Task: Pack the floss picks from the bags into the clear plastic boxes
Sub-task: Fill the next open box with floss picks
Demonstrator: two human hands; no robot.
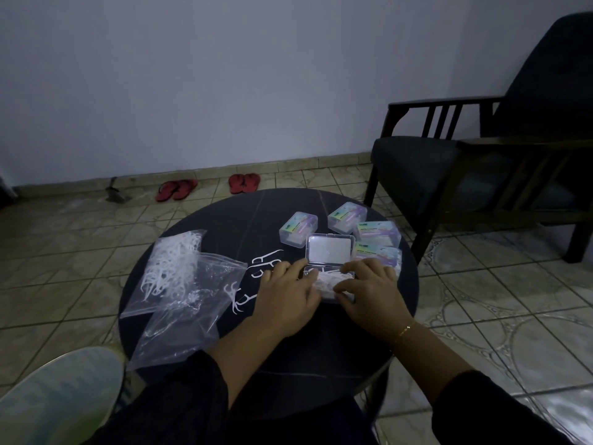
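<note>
An open clear plastic box [330, 252] stands on the round dark table [224, 220], its lid raised toward the far side. White floss picks [325, 277] fill its tray. My left hand [285, 297] rests at the box's left side with its fingers on the picks. My right hand [369, 290] lies on the right side, fingers bent over the picks and the tray edge. A clear bag holding many floss picks [173, 268] lies at the left. A second, nearly empty bag [189, 306] overlaps it. A few loose picks [253, 277] lie between the bags and my left hand.
Several closed, labelled clear boxes [362, 229] stand behind and right of the open one. A dark armchair [481, 162] stands at the right. Two pairs of red sandals [208, 186] lie on the tiled floor by the wall. A pale cushion [61, 399] sits at lower left.
</note>
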